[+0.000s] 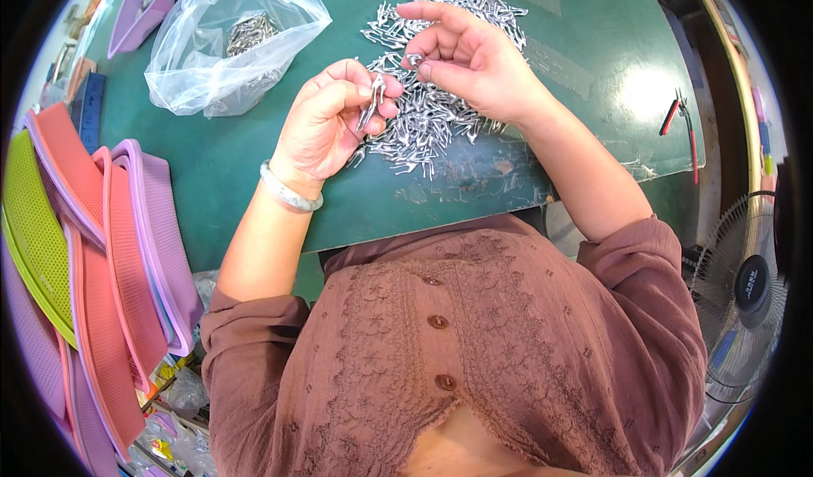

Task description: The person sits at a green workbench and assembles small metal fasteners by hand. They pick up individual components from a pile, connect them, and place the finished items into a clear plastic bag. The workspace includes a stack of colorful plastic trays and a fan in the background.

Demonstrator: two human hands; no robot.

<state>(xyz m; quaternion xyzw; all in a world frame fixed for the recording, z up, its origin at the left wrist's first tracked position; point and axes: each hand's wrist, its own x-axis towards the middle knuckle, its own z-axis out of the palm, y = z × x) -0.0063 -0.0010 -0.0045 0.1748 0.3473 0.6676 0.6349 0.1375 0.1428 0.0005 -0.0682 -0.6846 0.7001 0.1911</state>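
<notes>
My left hand (323, 120) is closed, with a few slim silver metal pieces (373, 103) pinched between thumb and fingers. Just to its right, my right hand (481, 64) has thumb and curled fingers round one small silver metal piece (414, 59), while its index finger stretches out above. Both hands are over the near-left and middle parts of a loose pile of silver metal pieces (423, 134), each thin and forked. Left of the hands, a clear plastic bag (182, 75) stands open with more small metal pieces (251, 33) inside.
The green table (339, 223) has a worn front edge. Red-handled pliers (693, 143) lie at its right edge, near a standing fan (749, 295). Nested pink, purple and green plastic baskets (157, 240) stack at the left. A purple tray (140, 16) sits at far left.
</notes>
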